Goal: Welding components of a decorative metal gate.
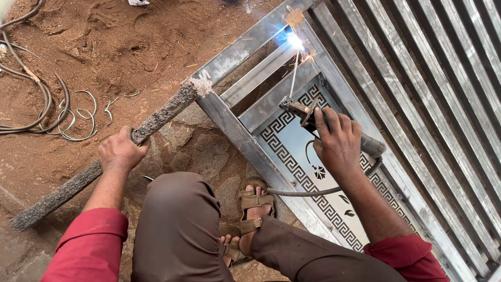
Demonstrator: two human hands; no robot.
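Rough bar [104, 162] left of gate frame [245, 141]

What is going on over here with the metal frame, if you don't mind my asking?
A person is welding a metal gate frame lying on the ground. The right hand grips an electrode holder, its rod sparking at a crossbar joint. The left hand grips a rough, crusted bar that meets the frame's corner.

Head view, steeply downward, close above knees, single view
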